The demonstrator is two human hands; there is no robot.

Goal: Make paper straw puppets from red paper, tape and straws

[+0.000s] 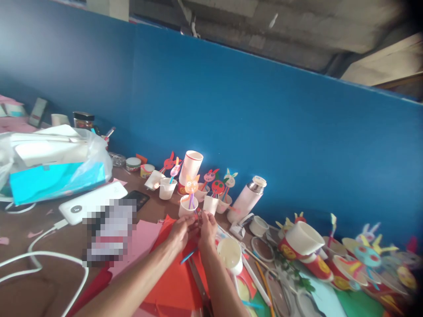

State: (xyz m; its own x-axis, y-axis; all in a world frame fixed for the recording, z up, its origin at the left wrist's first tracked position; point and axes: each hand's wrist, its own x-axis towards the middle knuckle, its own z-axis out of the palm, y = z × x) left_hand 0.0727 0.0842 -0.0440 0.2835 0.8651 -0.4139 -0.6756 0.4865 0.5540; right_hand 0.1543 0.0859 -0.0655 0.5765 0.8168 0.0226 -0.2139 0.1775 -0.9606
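Observation:
Both hands meet over a red paper sheet on the table. My left hand is closed, its fingertips pinching something too small to make out. Beside it, my right hand is closed too, with fingertips pressed together near the same spot. Just beyond the fingers are a white paper cup holding an orange paper animal face and another cup with a red face. A blue stick and scissors lie on the red paper below the hands.
A white flask and stacked cups stand by the blue partition. At left are a plastic bag, a power bank and its cable. More decorated cups crowd the right, near an open cup.

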